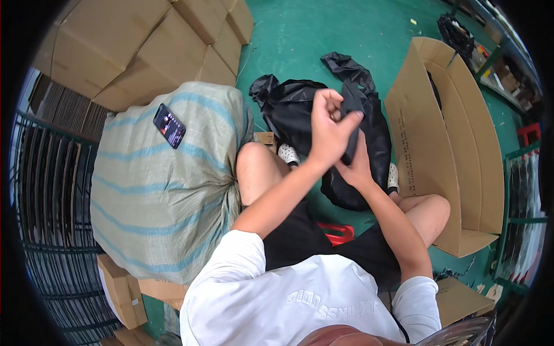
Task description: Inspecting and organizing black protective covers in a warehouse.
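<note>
Head view: a flat black strip (351,98) is being held by the curled left hand (333,130) and the right hand (356,164), over a bulging black plastic bag (378,153) on the green floor (294,40).

Workshop storeroom, stacked cartons (173,49), loaded racks (55,190), bulging woven sack (156,187)

Hands (330,131) holding black item (351,102), phone (169,126) on sack (144,193)
</note>
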`<state>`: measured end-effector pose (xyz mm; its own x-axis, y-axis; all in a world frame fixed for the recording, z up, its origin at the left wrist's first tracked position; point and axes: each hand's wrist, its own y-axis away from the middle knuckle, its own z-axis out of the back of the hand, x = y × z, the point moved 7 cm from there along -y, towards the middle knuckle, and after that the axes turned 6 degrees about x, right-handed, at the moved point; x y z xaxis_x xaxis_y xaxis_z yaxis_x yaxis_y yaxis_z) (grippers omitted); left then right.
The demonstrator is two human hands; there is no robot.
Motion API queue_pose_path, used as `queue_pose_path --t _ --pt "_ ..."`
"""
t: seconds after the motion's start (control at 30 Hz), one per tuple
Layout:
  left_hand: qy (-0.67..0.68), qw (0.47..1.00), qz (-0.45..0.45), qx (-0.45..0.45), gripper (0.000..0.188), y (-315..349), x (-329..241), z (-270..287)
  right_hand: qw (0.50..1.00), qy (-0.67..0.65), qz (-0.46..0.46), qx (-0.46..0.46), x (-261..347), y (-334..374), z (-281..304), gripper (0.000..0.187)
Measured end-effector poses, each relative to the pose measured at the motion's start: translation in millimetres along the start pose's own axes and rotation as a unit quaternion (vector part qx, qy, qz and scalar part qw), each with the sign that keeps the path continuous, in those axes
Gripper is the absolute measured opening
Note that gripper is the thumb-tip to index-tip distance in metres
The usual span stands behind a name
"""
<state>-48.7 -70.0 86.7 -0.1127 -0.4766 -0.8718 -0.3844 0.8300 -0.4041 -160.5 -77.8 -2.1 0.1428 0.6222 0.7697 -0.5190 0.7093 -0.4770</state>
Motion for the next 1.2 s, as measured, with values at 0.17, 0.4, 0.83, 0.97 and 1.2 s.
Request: queue_pose_path --t 0.17,0.4,0.83,0.97,1.2 --pt "-0.042 0.999 -0.022 0.002 0.042 22.8 -19.7 19.4 0.977 -0.172 -0.12 0.021 -9.1 7.2 -0.2 0.018" --pt "0.027 0.986 0.087 0.138 0.056 17.5 1.8 70.8 0.875 -0.395 -0.277 0.046 9.8 -7.5 9.7 0.023" --pt "0.206 0.914 0.296 0.189 0.017 -32.1 88.6 104.8 0.675 -0.604 -0.415 0.079 -40.6 -32.2 20.3 0.029" --pt "0.29 0.89 0.308 0.172 0.027 -34.7 84.7 103.3 0.682 -0.595 -0.402 0.141 -39.7 -45.5 35.3 0.029" --pt "0.496 0.804 0.254 0.209 0.079 -22.5 60.2 83.1 0.585 -0.701 -0.404 0.063 -37.2 -50.4 36.1 0.037"
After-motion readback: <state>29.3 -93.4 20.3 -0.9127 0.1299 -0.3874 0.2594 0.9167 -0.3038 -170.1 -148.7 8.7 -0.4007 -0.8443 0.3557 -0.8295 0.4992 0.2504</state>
